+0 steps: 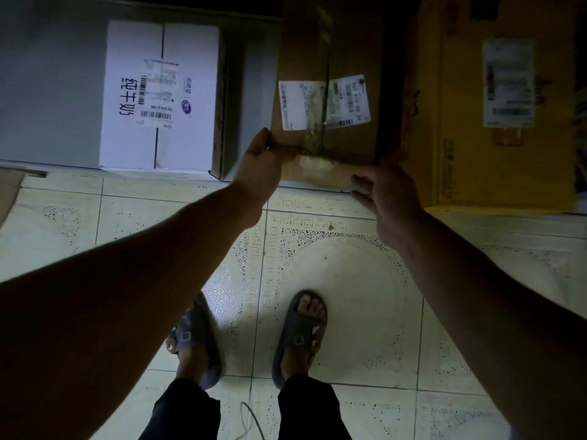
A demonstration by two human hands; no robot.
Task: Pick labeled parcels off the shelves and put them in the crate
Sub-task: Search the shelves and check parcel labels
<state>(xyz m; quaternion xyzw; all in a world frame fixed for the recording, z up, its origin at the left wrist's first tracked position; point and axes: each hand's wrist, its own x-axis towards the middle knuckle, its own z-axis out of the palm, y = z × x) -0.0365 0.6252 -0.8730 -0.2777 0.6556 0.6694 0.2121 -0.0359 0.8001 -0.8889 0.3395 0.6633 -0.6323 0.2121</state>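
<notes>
Brown parcel (pixel 349 58): shelf (pixel 57 90) front edge, between white box (pixel 158 90) and yellow box (pixel 460 122). Left hand (pixel 260 173) fingers grasping near-left corner; right hand (pixel 390 198) at near-right corner, grasp cannot tell. Risk: one-sided pull skews parcel against yellow box, slips to floor

He wears loose dark trousers (pixel 184 411) reaching the ankles and a pair of grey-blue moulded slide sandals, open at the toes. The left sandal (pixel 198 341) has a small square charm on its strap. The right sandal (pixel 301 338) has a square charm and a couple of small white ones. Both forearms are bare from the left grip (pixel 260 166) and right grip (pixel 390 201) as far up as can be seen.
</notes>
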